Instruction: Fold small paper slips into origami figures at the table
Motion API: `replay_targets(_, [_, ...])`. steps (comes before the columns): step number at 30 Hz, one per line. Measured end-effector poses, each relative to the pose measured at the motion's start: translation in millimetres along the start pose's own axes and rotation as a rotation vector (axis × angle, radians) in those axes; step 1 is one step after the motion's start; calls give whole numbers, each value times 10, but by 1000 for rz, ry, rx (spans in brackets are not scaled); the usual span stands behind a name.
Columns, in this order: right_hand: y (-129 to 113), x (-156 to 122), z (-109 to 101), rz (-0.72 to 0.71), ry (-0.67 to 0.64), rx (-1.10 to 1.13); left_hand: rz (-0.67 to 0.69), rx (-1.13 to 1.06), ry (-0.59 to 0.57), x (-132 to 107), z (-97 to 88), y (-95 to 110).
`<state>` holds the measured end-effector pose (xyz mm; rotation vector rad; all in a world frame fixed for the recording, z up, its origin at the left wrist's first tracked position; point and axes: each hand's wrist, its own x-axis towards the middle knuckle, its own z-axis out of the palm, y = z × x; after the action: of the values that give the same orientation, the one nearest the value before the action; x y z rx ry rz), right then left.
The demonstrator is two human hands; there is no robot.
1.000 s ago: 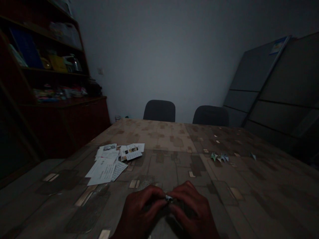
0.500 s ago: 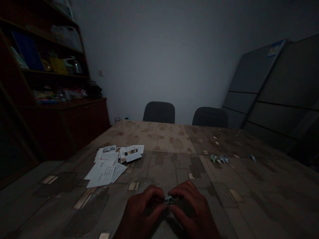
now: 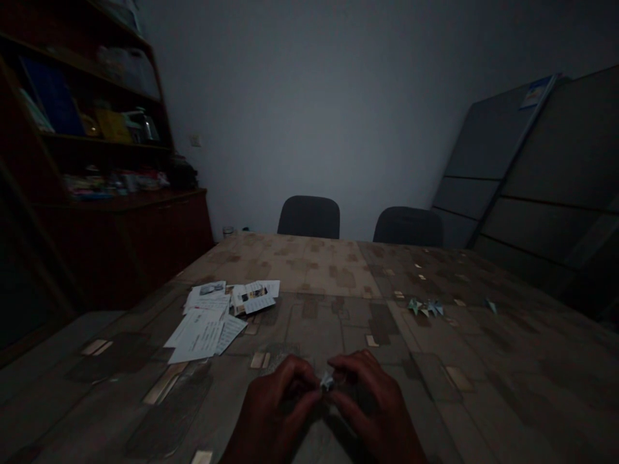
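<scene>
Near the bottom of the frame, just right of center, I am seeing a small piece of folded paper (image 3: 326,381) sitting between the fingertips of two bare hands, pale and pointed in shape. The left hand (image 3: 268,403) is pinching its near-left edge, thumb and forefinger clamping on it. The right hand (image 3: 384,399) is curving in from the other side, its thumb and forefinger flanking the paper; in this dim light I cannot tell whether those fingers are gripping it or only lying against it. Both hands are hovering low over the patterned desk (image 3: 309,328).

At center left of the frame, a loose pile of printed papers (image 3: 200,328) is lying on the desk, sheets overlapping at different angles. Right of center, a cluster of small folded shapes (image 3: 434,308) is resting close together, and a single folded shape (image 3: 491,305) is lying apart from them, farther toward the right edge.

Beyond the desk, two dark chairs (image 3: 309,217) are standing before a pale wall (image 3: 309,116). A dark wooden cabinet (image 3: 164,225) is filling the upper left, and gray panels (image 3: 471,142) are leaning at the upper right.
</scene>
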<state>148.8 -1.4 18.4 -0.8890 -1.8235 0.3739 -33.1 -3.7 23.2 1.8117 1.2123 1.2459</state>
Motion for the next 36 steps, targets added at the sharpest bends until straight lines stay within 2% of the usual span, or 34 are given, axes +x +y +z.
replay_targets(3, [18, -17, -25, 72, 3, -10, 14, -26, 10, -5, -5, -6])
replay_targets(7, [12, -5, -52, -59, -6, -25, 78, -20, -2, -17, -20, -5])
replay_targets(12, [-28, 22, -67, -81, -6, -6, 125, 4, -28, -15, -43, 42])
replay_targets(21, [10, -27, -67, 25, -90, 20, 214, 7, -34, -21, -40, -26])
replay_targets(25, [6, -27, -80, 14, -86, 25, 278, 34, -8, -7, -52, -36])
replay_targets(30, [-6, -15, -74, 1, -111, 20, 222, 29, 6, -20, -44, -35])
replay_targets(36, [-23, -14, -32, 82, -95, 59, 147, 24, 49, -41, -46, -41])
